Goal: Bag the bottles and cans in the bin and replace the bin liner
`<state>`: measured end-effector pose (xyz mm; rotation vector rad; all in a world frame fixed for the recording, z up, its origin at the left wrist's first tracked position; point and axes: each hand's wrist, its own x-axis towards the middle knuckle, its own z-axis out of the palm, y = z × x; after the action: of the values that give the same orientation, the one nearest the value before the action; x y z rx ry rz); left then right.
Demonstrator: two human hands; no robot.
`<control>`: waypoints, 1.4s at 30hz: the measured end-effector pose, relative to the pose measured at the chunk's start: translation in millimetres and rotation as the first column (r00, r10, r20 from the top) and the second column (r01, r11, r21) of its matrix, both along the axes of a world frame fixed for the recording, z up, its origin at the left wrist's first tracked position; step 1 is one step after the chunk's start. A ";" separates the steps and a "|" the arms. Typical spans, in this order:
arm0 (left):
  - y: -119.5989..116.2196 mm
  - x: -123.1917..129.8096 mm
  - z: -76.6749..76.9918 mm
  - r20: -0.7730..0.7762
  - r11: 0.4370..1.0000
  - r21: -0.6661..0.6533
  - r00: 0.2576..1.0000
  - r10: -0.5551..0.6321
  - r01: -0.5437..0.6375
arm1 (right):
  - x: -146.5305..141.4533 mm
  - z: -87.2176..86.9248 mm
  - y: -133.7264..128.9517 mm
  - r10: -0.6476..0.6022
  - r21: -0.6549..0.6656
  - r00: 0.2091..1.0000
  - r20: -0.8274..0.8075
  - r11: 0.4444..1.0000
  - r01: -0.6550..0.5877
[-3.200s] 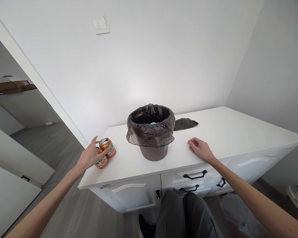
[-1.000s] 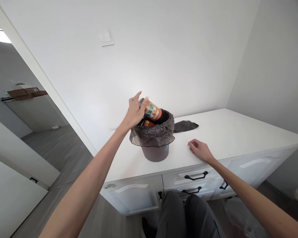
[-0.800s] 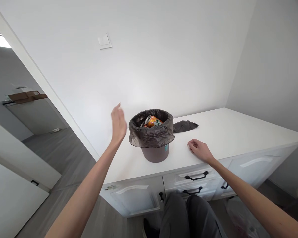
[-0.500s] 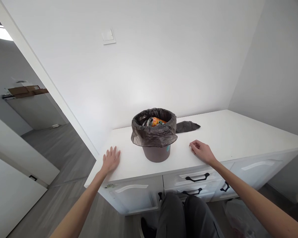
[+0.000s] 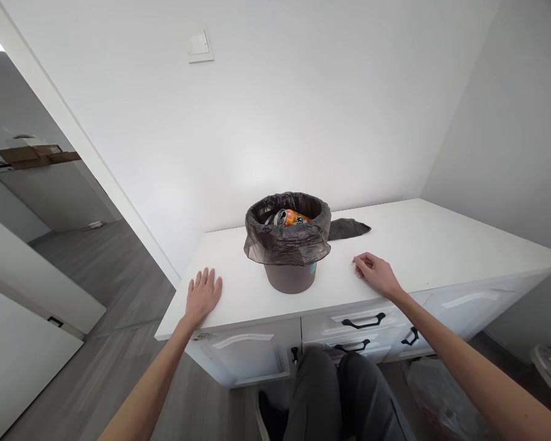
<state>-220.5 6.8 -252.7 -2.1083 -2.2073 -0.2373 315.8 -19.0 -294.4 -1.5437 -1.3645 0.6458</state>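
Observation:
A round brown bin (image 5: 290,278) stands upright on the white cabinet top (image 5: 248,306), lined with a dark plastic bag (image 5: 287,245) folded over its rim. Inside it lies an orange can (image 5: 296,217) beside other metal cans. Behind the bin to the right, a folded dark bag (image 5: 349,228) lies flat. My left hand (image 5: 202,296) rests palm down on the cabinet top left of the bin, fingers spread. To the bin's right, my right hand (image 5: 374,272) is closed on the surface, its fingertips pinched; whatever they hold is too small to make out.
A white wall with a light switch (image 5: 199,46) rises behind the cabinet. Black-handled drawers (image 5: 365,321) and doors are below the top, near my knees. A clear plastic bag (image 5: 441,392) sits on the floor at the lower right. A doorway opens at the left.
The view has shifted slightly, so the bin and cabinet appear a little higher. My right hand's fingers have turned slightly; my left hand stays flat in place.

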 end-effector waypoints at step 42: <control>-25.9 18.0 11.7 0.068 1.000 -0.015 0.998 0.000 0.001 | -6.1 -2.7 3.4 -0.046 -0.001 0.999 -0.011 0.999 0.046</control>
<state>-202.5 -19.1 -241.0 -2.1392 -2.2526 -0.2975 309.7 -15.6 -297.1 -1.5654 -1.3167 0.6257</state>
